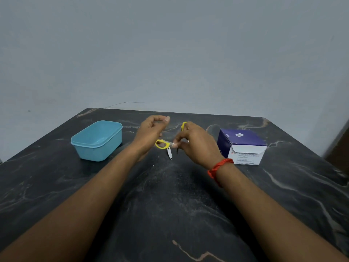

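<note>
Small scissors with yellow handles are held above the dark marble table. One yellow loop sticks out to the left; the other shows above my right hand. My right hand pinches the scissors near the middle with its fingertips, and the blades are mostly hidden behind it. My left hand hovers just left of the lower loop, fingers loosely curled with nothing visibly in them. A small metal nail clipper lies on the table below the scissors.
An open light-blue plastic tub stands at the left of the table. A purple and white box of alcohol swabs stands at the right. A grey wall rises behind the table's far edge. An orange thread band circles my right wrist.
</note>
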